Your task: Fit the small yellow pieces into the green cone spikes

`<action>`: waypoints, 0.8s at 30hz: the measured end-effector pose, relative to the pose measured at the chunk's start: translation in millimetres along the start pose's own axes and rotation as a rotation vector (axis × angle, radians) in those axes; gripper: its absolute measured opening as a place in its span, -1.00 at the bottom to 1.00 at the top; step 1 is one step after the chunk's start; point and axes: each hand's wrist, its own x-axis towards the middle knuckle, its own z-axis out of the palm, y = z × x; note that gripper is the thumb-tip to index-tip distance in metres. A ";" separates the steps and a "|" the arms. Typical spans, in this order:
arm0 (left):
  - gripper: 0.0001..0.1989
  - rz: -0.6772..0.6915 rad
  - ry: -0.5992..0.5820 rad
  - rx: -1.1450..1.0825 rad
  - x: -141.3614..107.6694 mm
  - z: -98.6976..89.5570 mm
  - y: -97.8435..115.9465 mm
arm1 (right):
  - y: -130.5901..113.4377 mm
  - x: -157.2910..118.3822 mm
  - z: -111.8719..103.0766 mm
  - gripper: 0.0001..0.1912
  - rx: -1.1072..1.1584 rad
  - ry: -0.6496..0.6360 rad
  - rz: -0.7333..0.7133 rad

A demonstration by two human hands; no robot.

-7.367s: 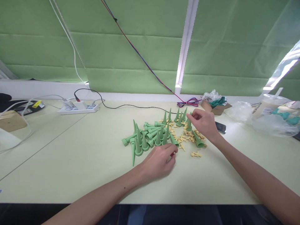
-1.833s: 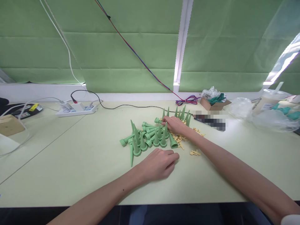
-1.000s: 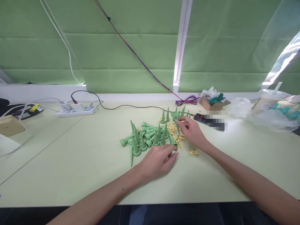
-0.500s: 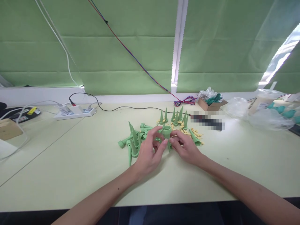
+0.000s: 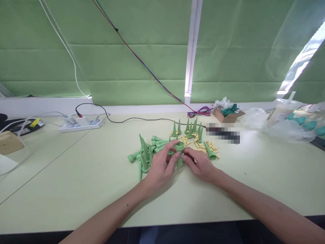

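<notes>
Cone [image 5: 179,148] closer — near-vertical, tip down

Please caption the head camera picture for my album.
Left hand holds a green spike tip down, right hand at its side, near yellow pieces and other spikes.

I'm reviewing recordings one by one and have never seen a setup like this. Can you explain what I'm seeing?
There is no machine: these are a person's bare hands, filmed by a head-worn camera looking forward and down. The left hand holds a green cone, wide end up. The right hand has its fingertips at the cone; what they grip is hidden. Other green cones, some standing, some lying, and small yellow pieces cover part of the pale table.
</notes>
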 end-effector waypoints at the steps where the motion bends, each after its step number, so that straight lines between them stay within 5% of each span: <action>1: -0.68 -0.003 0.002 -0.001 -0.1 0.1 0.1 | 0.4 0.1 0.3 -0.84 -0.010 0.009 -0.021; 14: -0.63 0.044 0.037 0.094 1.3 -0.6 -2.7 | 2.2 -0.4 0.6 -0.82 -0.082 -0.044 -0.055; 24: -0.73 0.364 0.209 0.190 -1.9 3.3 -3.3 | 3.2 0.4 -3.8 -0.85 -0.141 -0.035 -0.168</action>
